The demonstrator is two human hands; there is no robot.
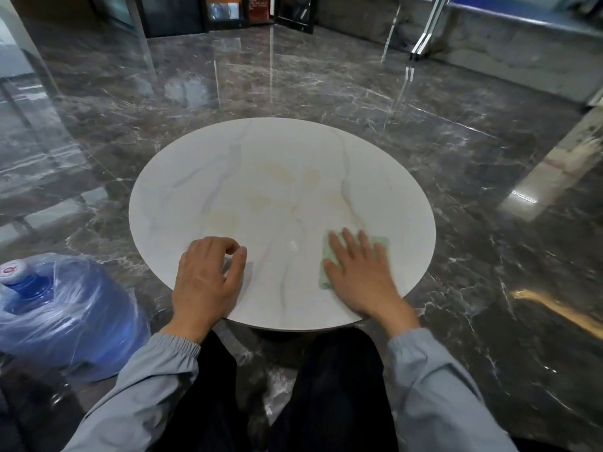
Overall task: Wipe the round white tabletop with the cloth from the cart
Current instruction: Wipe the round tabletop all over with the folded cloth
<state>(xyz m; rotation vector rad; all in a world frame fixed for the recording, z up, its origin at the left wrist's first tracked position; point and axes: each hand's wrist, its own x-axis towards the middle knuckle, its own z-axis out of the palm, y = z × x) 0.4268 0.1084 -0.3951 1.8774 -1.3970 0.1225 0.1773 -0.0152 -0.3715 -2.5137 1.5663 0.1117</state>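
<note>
**Cloth pinned flat under the right hand at the near edge of the worktop**

The right hand (359, 272) lay spread on the pale green cloth (327, 272), fingers straight and fanned, pressing it down rather than gripping it. The cloth sat on the near right part of the round white worktop (261, 177), close to the rim. Only its left edge and a far corner showed past the palm and fingers. The left hand (205, 275) rested on the near left of the worktop, well apart from the cloth. Its fingers were loosely arched with the tips on the surface, and it held nothing; it looked like a brace.

The cloth appeared thin, soft and light, folded to a small pad. Such a thing would likely bunch or slide out if pushed from one edge, so a flat palm over its middle seemed the sound hold, with the fingers spread to keep the corners down. The worktop looked smooth and glossy, so the cloth should glide easily under modest pressure.

Faint tan patches showed near the worktop's centre; whether they were stains or veining could not be told. Most of the surface lay beyond the cloth, so the wiping seemed at an early stage.

A wrapped blue water bottle (58, 308) stood on the dark marble floor (456, 158) to the left.
</note>
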